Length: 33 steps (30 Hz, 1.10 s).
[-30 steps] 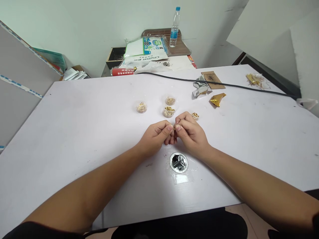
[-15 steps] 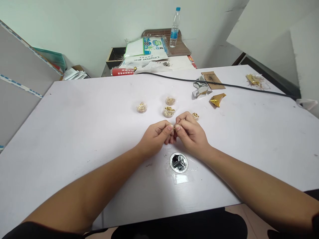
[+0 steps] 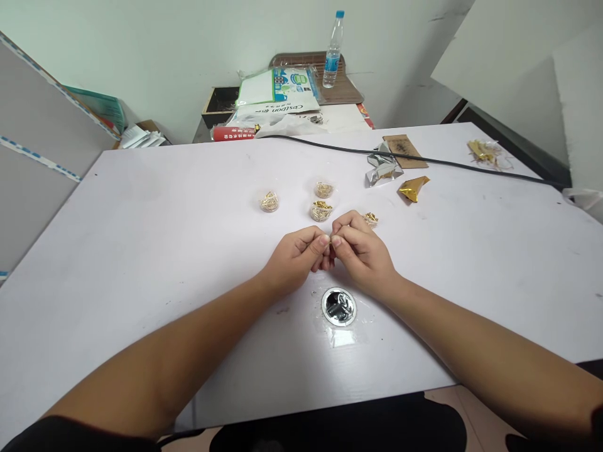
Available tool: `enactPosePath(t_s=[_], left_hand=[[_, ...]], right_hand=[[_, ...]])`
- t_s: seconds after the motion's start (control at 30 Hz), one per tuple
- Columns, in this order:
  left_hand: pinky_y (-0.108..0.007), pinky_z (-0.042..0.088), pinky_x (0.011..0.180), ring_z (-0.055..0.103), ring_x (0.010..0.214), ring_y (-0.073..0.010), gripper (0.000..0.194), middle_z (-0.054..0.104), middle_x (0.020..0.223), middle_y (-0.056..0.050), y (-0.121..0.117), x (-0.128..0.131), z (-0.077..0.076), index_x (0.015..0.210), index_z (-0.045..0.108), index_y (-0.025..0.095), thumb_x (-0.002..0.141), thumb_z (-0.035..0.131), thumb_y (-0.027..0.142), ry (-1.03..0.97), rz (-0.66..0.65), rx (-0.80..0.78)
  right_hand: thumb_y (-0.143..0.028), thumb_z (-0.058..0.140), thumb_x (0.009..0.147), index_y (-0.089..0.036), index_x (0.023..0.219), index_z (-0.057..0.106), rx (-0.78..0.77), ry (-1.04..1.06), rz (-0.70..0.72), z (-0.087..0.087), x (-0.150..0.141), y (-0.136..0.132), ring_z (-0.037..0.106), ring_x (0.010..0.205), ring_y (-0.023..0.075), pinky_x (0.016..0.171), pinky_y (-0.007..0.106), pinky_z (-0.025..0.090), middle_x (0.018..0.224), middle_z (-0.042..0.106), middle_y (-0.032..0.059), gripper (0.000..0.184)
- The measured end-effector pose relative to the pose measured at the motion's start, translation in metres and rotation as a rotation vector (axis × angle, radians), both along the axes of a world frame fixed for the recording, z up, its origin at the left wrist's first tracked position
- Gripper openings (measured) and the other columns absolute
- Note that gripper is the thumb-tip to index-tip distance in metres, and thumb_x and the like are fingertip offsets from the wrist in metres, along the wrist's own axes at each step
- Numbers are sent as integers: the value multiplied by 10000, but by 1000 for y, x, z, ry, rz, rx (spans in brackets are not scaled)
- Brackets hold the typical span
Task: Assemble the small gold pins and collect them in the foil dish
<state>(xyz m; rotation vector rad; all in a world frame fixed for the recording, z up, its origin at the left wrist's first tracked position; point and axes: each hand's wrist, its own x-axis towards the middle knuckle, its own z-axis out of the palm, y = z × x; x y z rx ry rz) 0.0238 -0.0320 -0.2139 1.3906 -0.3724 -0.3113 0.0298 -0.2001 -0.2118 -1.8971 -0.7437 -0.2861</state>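
Observation:
My left hand (image 3: 298, 258) and my right hand (image 3: 362, 251) meet over the middle of the white table, thumbs tip to tip. Both are closed in a pinch. A tiny gold-coloured piece shows between the thumb tips, too small to name; the fingers hide most of it. Just beyond the hands stand small clear cups of thin gold-coloured pieces: a left cup (image 3: 269, 201), a back cup (image 3: 323, 189) and a middle cup (image 3: 321, 211). Another cup (image 3: 370, 219) is partly hidden behind my right hand. Nearer me, a round black disc with a silver rim (image 3: 338, 306) lies under clear tape.
A black cable (image 3: 348, 149) crosses the table's far side. Gold foil (image 3: 414, 189), silver foil (image 3: 384, 173) and brown cardboard (image 3: 406, 151) lie at the back right, with a bag of gold pieces (image 3: 485, 152) beyond. A water bottle (image 3: 332, 53) stands behind the table.
The view has shifted very slightly. Both hands keep the same pinch in the same place, and the gold-coloured piece between the thumbs shows a little less clearly.

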Motion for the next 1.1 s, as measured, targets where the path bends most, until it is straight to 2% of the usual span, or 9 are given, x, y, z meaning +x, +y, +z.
enactPosePath(t_s=[0.2, 0.37, 0.67, 0.8, 0.93, 1.1], left_hand=[[-241, 409, 588, 538, 603, -109, 426, 506, 572, 21, 0, 1, 0, 677, 503, 161, 945, 561, 486, 37, -7, -22], [-250, 414, 595, 535, 589, -109, 428, 484, 552, 32, -1, 1, -2, 683, 503, 163, 943, 561, 498, 66, -24, -47], [-291, 424, 708, 530, 675, -133, 369, 471, 600, 30, 1, 1, -4, 730, 475, 175, 968, 538, 451, 126, -6, -86], [-287, 399, 727, 504, 687, -121, 328, 508, 665, 23, 3, 1, -4, 768, 491, 171, 977, 535, 420, 137, -52, -92], [-291, 396, 745, 503, 695, -119, 311, 550, 718, 10, 4, 1, -4, 812, 514, 173, 964, 555, 440, 165, -84, -162], [-269, 384, 701, 525, 690, -119, 352, 562, 697, 5, 1, 1, -3, 808, 533, 165, 881, 673, 480, 267, -109, -245]], right_hand=[[-177, 476, 974, -173, 694, 577, 11, 60, 18, 0, 0, 0, 545, 763, 138, 682, 312, 515, 882, 481, 42, 298], [-279, 470, 1003, -176, 688, 557, 52, 157, 56, -3, 1, 0, 552, 677, 119, 611, 305, 531, 894, 482, 38, 343], [-421, 468, 1015, -186, 743, 536, 259, 307, 84, 0, 1, 0, 593, 631, 112, 605, 320, 544, 870, 502, 20, 366], [-410, 520, 995, -191, 817, 579, 273, 268, 47, 0, 1, 1, 588, 638, 112, 598, 313, 538, 872, 525, 19, 288], [-397, 591, 959, -194, 854, 616, 328, 284, 40, 1, -1, 5, 576, 592, 104, 533, 294, 529, 868, 547, 19, 230], [-320, 627, 938, -192, 851, 669, 322, 271, -37, 0, -5, 9, 602, 583, 111, 485, 273, 522, 831, 574, 27, 160]])
